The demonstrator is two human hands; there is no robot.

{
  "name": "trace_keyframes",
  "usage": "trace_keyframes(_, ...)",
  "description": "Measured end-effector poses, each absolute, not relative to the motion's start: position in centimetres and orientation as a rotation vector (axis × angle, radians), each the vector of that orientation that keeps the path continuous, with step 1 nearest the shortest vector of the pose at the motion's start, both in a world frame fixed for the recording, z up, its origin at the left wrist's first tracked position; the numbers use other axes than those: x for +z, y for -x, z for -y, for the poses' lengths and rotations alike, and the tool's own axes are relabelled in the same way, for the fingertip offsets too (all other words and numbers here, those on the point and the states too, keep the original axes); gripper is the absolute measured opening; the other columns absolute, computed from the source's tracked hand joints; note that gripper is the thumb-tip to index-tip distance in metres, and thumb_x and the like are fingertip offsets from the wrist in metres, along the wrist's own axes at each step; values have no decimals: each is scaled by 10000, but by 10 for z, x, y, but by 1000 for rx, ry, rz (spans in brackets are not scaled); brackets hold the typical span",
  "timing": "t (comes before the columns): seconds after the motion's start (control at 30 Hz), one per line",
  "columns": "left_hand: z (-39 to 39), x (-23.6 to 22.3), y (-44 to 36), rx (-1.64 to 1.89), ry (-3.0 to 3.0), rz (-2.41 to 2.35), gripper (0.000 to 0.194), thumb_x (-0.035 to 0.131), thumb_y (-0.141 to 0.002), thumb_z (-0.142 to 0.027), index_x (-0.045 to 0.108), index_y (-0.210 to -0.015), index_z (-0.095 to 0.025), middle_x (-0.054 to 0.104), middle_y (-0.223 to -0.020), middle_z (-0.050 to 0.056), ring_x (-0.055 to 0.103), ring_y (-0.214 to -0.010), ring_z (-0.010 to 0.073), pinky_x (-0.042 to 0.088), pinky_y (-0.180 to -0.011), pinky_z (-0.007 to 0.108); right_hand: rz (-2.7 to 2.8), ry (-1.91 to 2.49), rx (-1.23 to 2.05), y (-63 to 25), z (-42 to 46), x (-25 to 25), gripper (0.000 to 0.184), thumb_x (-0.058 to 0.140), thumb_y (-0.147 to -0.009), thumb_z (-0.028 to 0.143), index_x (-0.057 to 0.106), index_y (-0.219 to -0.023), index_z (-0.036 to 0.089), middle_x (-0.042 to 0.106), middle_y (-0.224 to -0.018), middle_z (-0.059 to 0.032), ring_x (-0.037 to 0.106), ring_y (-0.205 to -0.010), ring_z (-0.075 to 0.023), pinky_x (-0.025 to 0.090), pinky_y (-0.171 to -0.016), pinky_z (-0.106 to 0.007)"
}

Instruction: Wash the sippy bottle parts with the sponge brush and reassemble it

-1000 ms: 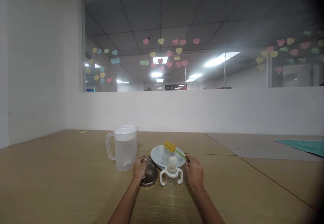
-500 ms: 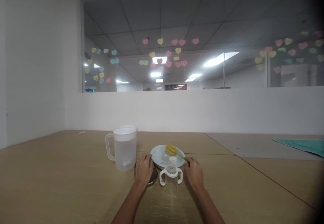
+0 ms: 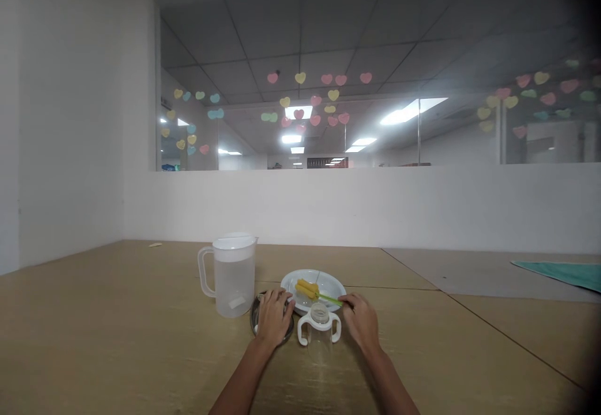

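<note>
My right hand (image 3: 360, 320) is closed around the green handle of a yellow sponge bottle brush (image 3: 307, 288). The brush head is over a pale plate (image 3: 333, 282), tipped to the left. My left hand (image 3: 273, 316) lies over a dark round dish (image 3: 254, 322), fingers spread and their tips near the plate's left rim; something small and whitish shows at the fingertips, too unclear to name. Between my hands stands a clear baby bottle (image 3: 320, 335) without a cap, with white side handles (image 3: 303, 330). Part of the dish is hidden under my left hand.
A translucent lidded pitcher (image 3: 233, 280) stands left of the dish, its handle pointing left. At the far right lies a green cloth (image 3: 561, 272). A small pale scrap (image 3: 155, 245) is near the back left. Behind the wooden table rises a white wall (image 3: 300, 205).
The brush head has moved left and down over the plate. My left hand has spread its fingers a little and shifted right. The white ring seen on the plate before no longer shows.
</note>
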State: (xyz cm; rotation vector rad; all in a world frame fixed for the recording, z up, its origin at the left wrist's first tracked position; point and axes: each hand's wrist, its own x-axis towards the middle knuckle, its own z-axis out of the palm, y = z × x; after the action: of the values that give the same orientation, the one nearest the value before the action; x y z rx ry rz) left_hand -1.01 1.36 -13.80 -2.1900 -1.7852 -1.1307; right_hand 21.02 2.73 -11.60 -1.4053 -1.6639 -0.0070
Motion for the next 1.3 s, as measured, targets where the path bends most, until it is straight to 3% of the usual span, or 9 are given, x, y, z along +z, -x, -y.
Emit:
trace_keyframes(0.23,-14,-142,3,-1102,2180,1875,412,363,-887,-446,532,-1224,-279,417,-1389,34,288,-1277,268,200,-1055,460,1541,1516,-47,-209,-21,-113,263,431,-699,186,693,-700,208,702,-825,-16,604,-771,-173,362,-634,-238)
trace_keyframes(0.43,-18,-140,-5,-1164,2155,2066,319,421,-849,-458,663,-987,-302,360,-1421,5,192,-1334,288,164,-1058,493,1491,1440,-52,-209,-22,-114,281,418,-711,244,690,-657,200,704,-773,-27,600,-709,-158,348,-613,-232)
trace_keyframes(0.7,-18,-136,-8,-1251,2178,2212,290,469,-810,-460,681,-917,-293,376,-1403,15,237,-1312,284,185,-1051,487,1550,1411,-76,-205,-21,-117,280,410,-714,252,683,-673,206,699,-768,-22,594,-712,-157,353,-610,-229)
trace_keyframes(0.9,-15,-138,-6,-1243,2179,2060,267,474,-819,-448,677,-926,-311,415,-1363,14,252,-1299,264,164,-1056,466,1403,1338,-159,-210,-28,-118,308,393,-728,245,688,-761,162,692,-830,-79,594,-805,-189,400,-725,-266)
trace_keyframes(1.13,-24,-124,-13,-1369,2099,2082,300,413,-854,-365,682,-918,-249,582,-1185,50,409,-1166,253,256,-1000,432,1321,1213,-113,-212,-33,-121,339,373,-746,260,678,-817,131,682,-840,-112,590,-798,-207,425,-783,-312)
trace_keyframes(1.3,-47,-104,-35,-1280,2403,1870,234,487,-800,-287,690,-900,-225,642,-1091,71,390,-1202,296,212,-1014,488,1277,1210,-45,-212,-34,-123,337,377,-731,266,679,-809,139,687,-842,-115,602,-793,-212,440,-775,-314)
